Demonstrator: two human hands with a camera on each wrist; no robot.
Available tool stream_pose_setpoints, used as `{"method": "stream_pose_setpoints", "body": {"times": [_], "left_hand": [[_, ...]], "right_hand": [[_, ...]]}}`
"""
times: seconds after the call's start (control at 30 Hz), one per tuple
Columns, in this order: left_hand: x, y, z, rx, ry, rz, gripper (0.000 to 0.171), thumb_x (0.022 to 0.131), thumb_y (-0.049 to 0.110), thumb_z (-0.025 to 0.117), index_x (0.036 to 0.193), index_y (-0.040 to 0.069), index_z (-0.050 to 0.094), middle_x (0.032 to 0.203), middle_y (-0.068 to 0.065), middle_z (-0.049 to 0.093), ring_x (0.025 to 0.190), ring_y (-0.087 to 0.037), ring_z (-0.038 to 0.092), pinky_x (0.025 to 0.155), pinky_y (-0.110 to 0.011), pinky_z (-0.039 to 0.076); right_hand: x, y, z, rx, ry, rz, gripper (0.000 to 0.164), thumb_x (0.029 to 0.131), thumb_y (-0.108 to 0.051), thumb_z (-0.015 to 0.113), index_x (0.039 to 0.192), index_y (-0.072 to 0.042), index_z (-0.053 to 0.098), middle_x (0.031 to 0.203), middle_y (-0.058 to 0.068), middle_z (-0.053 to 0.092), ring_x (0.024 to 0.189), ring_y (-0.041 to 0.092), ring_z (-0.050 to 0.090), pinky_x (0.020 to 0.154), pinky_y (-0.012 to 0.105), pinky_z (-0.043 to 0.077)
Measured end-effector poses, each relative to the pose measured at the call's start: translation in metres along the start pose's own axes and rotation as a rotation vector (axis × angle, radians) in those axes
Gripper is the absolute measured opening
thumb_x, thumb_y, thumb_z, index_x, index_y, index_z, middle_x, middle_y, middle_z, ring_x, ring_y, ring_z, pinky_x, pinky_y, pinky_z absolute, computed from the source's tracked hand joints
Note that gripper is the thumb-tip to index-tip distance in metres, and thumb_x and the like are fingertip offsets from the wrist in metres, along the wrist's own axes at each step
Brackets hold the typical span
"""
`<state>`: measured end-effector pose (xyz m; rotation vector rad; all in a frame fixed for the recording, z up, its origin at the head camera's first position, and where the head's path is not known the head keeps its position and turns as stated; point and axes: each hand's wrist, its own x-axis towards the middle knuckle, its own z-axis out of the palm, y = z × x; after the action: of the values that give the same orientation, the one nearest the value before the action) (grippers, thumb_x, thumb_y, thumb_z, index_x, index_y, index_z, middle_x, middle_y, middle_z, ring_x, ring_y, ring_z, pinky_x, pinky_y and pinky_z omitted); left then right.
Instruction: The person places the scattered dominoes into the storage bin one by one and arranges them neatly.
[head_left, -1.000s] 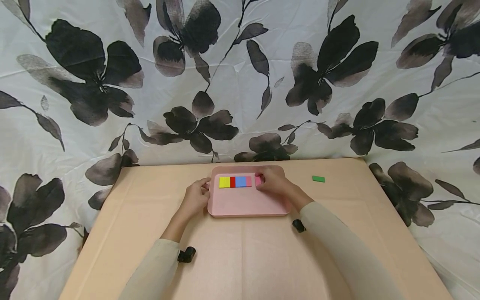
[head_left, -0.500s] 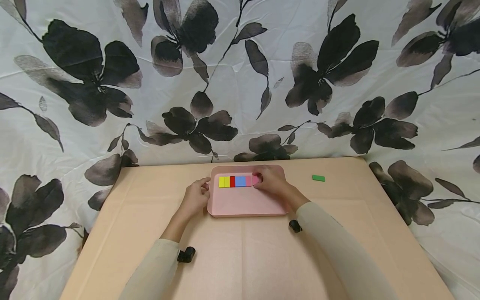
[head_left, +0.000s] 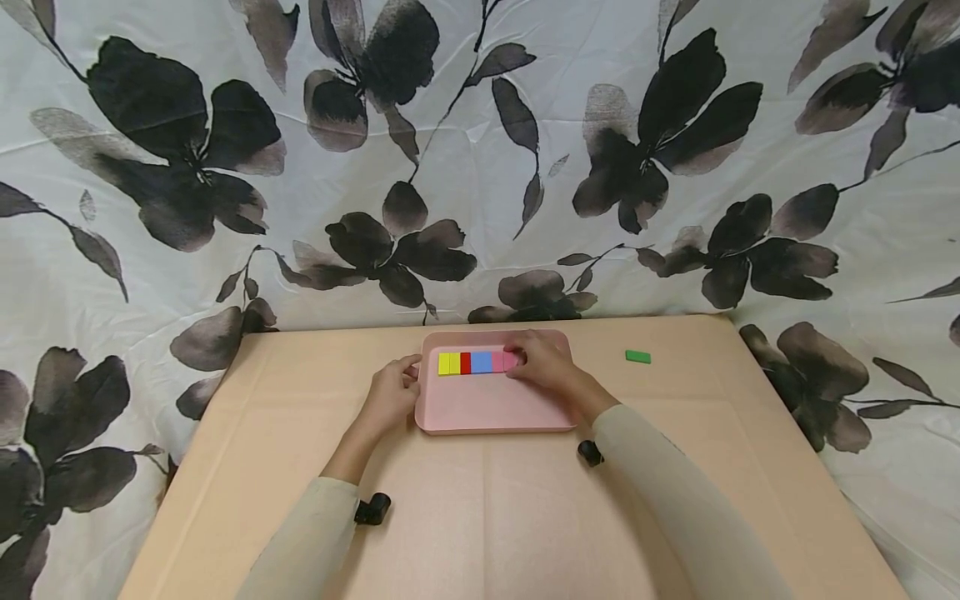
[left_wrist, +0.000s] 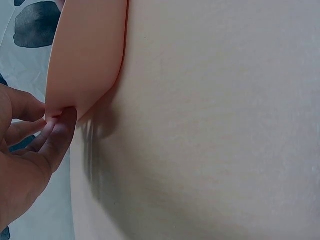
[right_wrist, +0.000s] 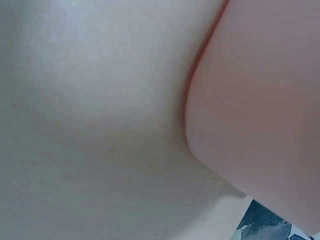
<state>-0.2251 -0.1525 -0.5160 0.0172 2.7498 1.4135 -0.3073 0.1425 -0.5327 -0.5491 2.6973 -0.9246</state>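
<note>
A pink tray [head_left: 495,407] lies near the table's far edge. In it, a straight row holds yellow tiles [head_left: 449,364], a red tile [head_left: 466,363], blue tiles [head_left: 482,362] and a pink tile [head_left: 497,362]. My right hand [head_left: 547,362] pinches another pink tile [head_left: 510,361] at the row's right end, right up against its neighbour. At the tray's left side, my left hand [head_left: 392,393] grips the rim; the left wrist view shows thumb and fingers of this hand [left_wrist: 30,145] on the tray wall [left_wrist: 87,55]. The right wrist view shows only the tray [right_wrist: 260,110], no fingers.
A green tile [head_left: 638,357] lies on the table [head_left: 480,517] to the right of the tray. Behind the table hangs a white cloth [head_left: 480,125] with dark flowers. Each wrist carries a small black camera [head_left: 372,509].
My right hand has slid the pink tile left, closing the gap to the row's last tile. The left hand stays at the tray's rim.
</note>
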Motion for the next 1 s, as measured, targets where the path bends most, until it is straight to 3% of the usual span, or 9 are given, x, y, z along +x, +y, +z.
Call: {"method": "stream_pose_setpoints", "body": {"times": [0.4, 1.0], "left_hand": [[-0.005, -0.001, -0.003, 0.004, -0.014, 0.011, 0.054, 0.09, -0.007, 0.056, 0.144, -0.003, 0.056, 0.112, -0.02, 0.064, 0.096, -0.027, 0.066, 0.073, -0.027, 0.056], [-0.011, -0.002, -0.003, -0.006, -0.023, 0.0, 0.054, 0.091, -0.007, 0.057, 0.145, -0.002, 0.055, 0.114, -0.02, 0.063, 0.099, -0.028, 0.066, 0.076, -0.029, 0.056]], "right_hand": [[-0.007, -0.005, 0.004, 0.008, 0.013, 0.006, 0.049, 0.087, -0.024, 0.084, 0.132, -0.009, 0.069, 0.132, 0.011, 0.06, 0.111, 0.025, 0.052, 0.097, 0.036, 0.052], [-0.016, -0.008, 0.004, 0.02, 0.006, -0.016, 0.051, 0.087, -0.021, 0.084, 0.133, -0.007, 0.067, 0.125, 0.013, 0.057, 0.103, 0.024, 0.053, 0.086, 0.03, 0.049]]}}
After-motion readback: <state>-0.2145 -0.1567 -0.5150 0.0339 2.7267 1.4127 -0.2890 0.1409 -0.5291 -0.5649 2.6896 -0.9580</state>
